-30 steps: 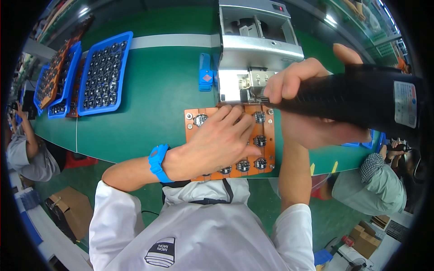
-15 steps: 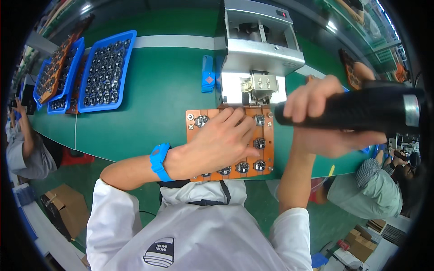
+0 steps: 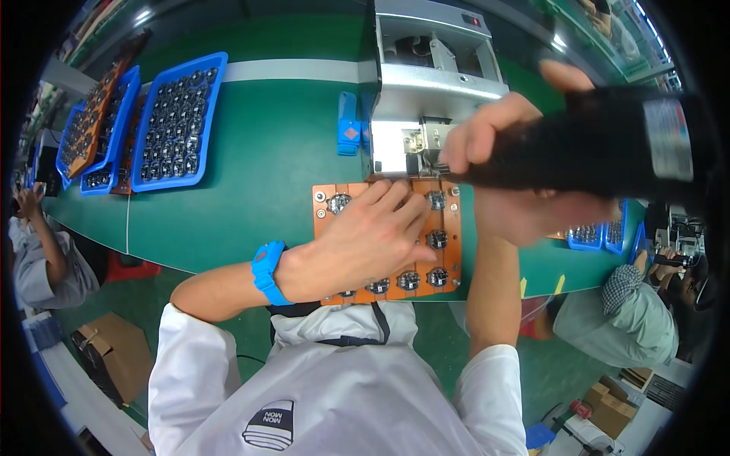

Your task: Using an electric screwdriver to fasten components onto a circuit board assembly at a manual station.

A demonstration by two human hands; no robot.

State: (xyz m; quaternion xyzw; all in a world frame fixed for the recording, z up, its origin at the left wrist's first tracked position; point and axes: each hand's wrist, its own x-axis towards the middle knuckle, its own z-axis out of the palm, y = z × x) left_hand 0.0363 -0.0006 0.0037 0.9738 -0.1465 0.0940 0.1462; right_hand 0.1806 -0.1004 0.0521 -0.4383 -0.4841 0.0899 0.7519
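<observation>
Your left hand [image 3: 370, 234] lies palm down on the orange-brown rectangular plate [image 3: 454, 245], fingers close tog. & bent near its top edge; can't tell if the fingertips pinch anything, they're hidden. Plate sits on the green desk [image 3: 281, 137] right in front of you, close to the near edge, w/ round black-and-silver electronic modules [image 3: 436, 239] set in it: some show along the R side & bottom row, one at top L, others prob. covered by your hand. Your right hand [image 3: 511, 214] is wrapped round a thick black cylindrical tool [image 3: 585, 144], a bit blurred, held approx. level above the desk, R of the plate; its L end is by the mechanism of the silver metal machine [image 3: 426, 95], can't tell if touching. Machine stands just beyond the plate. Blue strap-like item [image 3: 347, 129] is just L of it, & a blue wristband [image 3: 267, 273] is on your L wrist. Far L: blue rectangular tray [image 3: 166, 185] full of similar modules, w/ stacked trays next to it. More small blue trays [image 3: 584, 245] are R, past your forearm. Co-worker in grey-green [image 3: 616, 319] is at far R.
</observation>
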